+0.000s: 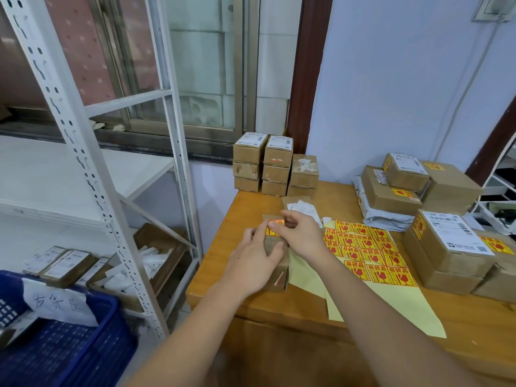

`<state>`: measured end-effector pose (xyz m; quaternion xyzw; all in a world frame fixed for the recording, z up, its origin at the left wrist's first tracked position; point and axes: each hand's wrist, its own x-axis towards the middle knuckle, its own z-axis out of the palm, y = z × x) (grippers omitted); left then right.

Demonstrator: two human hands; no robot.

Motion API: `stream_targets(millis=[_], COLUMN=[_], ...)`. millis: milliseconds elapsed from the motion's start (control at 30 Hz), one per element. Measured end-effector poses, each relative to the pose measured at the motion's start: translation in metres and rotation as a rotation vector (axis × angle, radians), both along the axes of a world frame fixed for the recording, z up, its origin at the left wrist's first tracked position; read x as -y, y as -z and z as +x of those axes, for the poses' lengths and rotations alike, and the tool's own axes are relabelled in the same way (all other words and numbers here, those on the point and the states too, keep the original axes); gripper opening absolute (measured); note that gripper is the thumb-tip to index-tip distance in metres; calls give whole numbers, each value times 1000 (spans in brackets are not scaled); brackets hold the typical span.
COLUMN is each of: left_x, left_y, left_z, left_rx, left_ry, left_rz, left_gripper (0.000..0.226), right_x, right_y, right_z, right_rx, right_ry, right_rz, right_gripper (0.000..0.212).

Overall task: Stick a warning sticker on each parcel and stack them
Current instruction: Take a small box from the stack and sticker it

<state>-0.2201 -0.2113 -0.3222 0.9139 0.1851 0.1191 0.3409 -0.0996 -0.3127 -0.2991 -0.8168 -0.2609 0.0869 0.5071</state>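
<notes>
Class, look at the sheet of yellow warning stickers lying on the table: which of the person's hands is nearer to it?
Right. The right hand is just beside the sticker sheet, at its left edge; the left hand is farther left, gripping the parcel.

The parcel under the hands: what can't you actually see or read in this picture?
- Head view: the parcel top is mostly hidden by the left hand and right hand.
- The warning sticker is half covered by fingers, so its print is unreadable.
- Shipping labels on the stacked boxes are too small to read.
- The blue crate is cut off by the left edge.
</notes>
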Motion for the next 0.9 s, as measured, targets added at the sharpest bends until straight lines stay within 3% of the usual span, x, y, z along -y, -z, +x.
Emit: stream_targets(millis=[400, 767, 900], left_x=[2, 2, 2], left_y=[0, 0, 0], left_z=[-1, 0, 0], left_rx=[21, 17, 19], left_ry=[11, -5, -11], left_rz=[-13, -3, 16], left_gripper=[65, 66, 65], right_x=[-6, -6, -2], right_y=[-8, -10, -8], right_z=[11, 14, 16], right_rx=[26, 40, 15], right_ry=[70, 40, -36], right_rz=[-9, -49, -74], right_gripper=[8, 8, 25])
